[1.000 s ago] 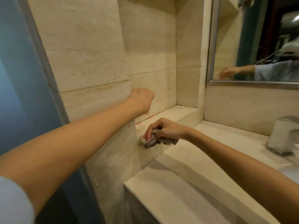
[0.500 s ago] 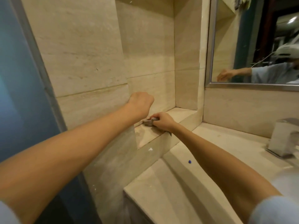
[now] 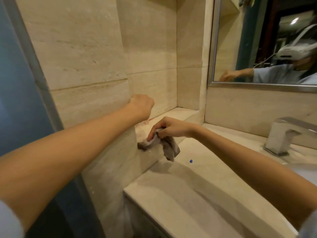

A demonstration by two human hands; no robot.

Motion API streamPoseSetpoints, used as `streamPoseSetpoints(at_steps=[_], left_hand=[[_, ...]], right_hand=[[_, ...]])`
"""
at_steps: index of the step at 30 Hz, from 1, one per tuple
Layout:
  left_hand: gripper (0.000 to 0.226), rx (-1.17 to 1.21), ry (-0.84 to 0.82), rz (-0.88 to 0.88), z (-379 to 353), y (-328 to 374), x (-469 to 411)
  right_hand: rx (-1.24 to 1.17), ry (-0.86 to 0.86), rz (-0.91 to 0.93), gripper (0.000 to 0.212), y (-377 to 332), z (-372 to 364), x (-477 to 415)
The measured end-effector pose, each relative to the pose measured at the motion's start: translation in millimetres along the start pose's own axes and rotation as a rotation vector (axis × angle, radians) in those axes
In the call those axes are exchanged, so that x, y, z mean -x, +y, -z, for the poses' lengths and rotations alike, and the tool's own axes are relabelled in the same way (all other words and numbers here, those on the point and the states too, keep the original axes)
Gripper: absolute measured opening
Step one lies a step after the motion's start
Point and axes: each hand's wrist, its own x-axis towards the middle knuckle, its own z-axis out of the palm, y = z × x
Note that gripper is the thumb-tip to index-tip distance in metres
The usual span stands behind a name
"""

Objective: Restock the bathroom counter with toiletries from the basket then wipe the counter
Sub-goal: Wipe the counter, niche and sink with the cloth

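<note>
The right hand (image 3: 169,127) has drawn back from deeper on the beige stone ledge (image 3: 180,112) to its front lip, centre frame. Its grip is closed round a crumpled grey cloth (image 3: 169,147), fingertips pressing it to the lip, the loose end dangling below the hand over the pale stone surface (image 3: 197,194). The left hand (image 3: 141,104), a closed fist holding nothing, stays against the wall corner just up-left

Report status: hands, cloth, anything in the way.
Right hand grips grey cloth at the ledge front edge, tail hanging. Left hand fisted by the niche wall, nothing seen in it. Small blue speck on counter below cloth.
</note>
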Motion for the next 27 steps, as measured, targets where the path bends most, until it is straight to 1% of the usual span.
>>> streamPoseSetpoints(at_steps=[1,3,5,6,8,9,10,12,13,15,17,19,20,22,24,26,27], left_hand=[[0.034,0.011,-0.036,0.004,-1.3,1.0,0.5],[0.035,0.016,-0.11,-0.007,-4.1,1.7,1.1],[0.035,-0.003,-0.182,-0.042,-8.4,2.6,1.7],[0.033,-0.014,-0.204,-0.054,-11.4,3.9,1.5],[0.027,-0.046,-0.211,-0.059,-16.5,7.0,1.0],[0.026,-0.069,-0.204,-0.059,-18.7,9.0,0.7],[0.026,-0.087,-0.194,-0.057,-20.7,10.4,-0.2],[0.029,-0.107,-0.182,-0.045,-25.4,12.0,-3.1],[0.03,-0.111,-0.178,-0.038,-27.1,12.4,-3.4],[0.03,-0.115,-0.17,-0.029,-30.2,12.9,-2.7],[0.028,-0.098,-0.139,-0.014,-33.2,13.7,-2.3],[0.026,-0.038,-0.051,0.008,-35.7,16.3,-1.9],[0.026,-0.009,0.03,0.005,-37.7,18.4,-2.7],[0.029,0.06,0.214,-0.043,-44.3,25.4,0.0],[0.031,0.199,0.333,-0.138,-53.9,37.3,11.9],[0.03,0.335,0.343,-0.228,-66.9,53.7,29.2],[0.03,0.402,0.301,-0.25,-75.1,63.3,37.2]], right_hand=[[-0.04,0.016,-0.03,0.035,3.9,9.9,10.3],[-0.151,0.128,-0.118,0.032,19.3,30.1,30.9],[-0.285,0.31,-0.215,0.029,41.5,48.7,49.8],[-0.313,0.429,-0.272,0.028,52.8,56.6,58.7],[-0.284,0.654,-0.4,0.022,74.7,66.5,73.0],[-0.242,0.713,-0.461,0.02,84.6,67.2,78.9],[-0.202,0.724,-0.516,0.02,97.5,64.6,81.8],[-0.17,0.678,-0.6,0.025,121.8,48.4,82.5],[-0.153,0.641,-0.611,0.026,131.0,36.3,80.3],[-0.121,0.558,-0.567,0.03,137.7,14.5,70.8],[-0.138,0.459,-0.498,0.032,125.8,-1.0,57.5],[-0.162,0.319,-0.422,0.033,103.1,-16.2,44.0],[-0.159,0.249,-0.38,0.034,92.5,-25.1,38.5],[-0.129,0.133,-0.307,0.035,77.3,-42.7,32.7],[-0.109,0.078,-0.26,0.034,68.9,-53.0,38.0],[-0.095,0.048,-0.258,0.031,64.0,-52.3,54.6],[-0.08,0.038,-0.272,0.03,61.0,-49.9,66.3]])
